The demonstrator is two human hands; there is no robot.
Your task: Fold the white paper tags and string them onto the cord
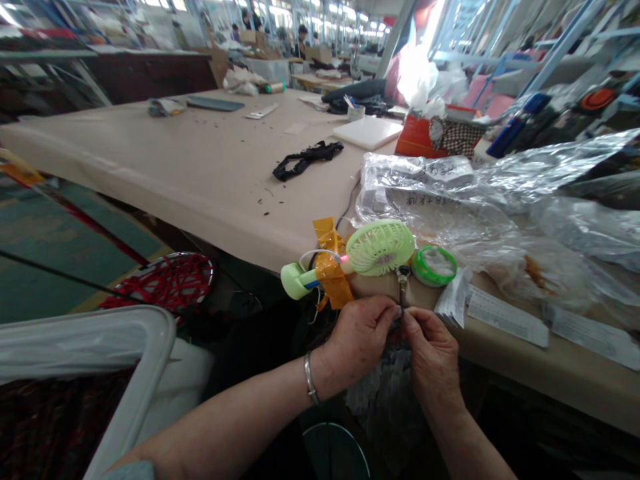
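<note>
My left hand (357, 340) and my right hand (433, 353) meet below the table edge, fingers pinched together on a small dark item (400, 313) too small to name. A thin metal rod or tool (401, 283) rises from the pinch toward the table edge. Just above it a pale green handheld fan (377, 248) lies taped to the table edge with orange tape (330, 270). A green ring-shaped roll (434, 265) sits right of the fan. A stack of grey fabric pieces (385, 393) hangs below my hands.
The beige work table (200, 167) holds a black fabric strip (307, 159), a white board (367, 132), a red tissue box (417, 137), clear plastic bags (450, 200) and paper labels (505, 317). A white bin (145, 373) and a red wire basket (170, 283) stand at left. People work far behind.
</note>
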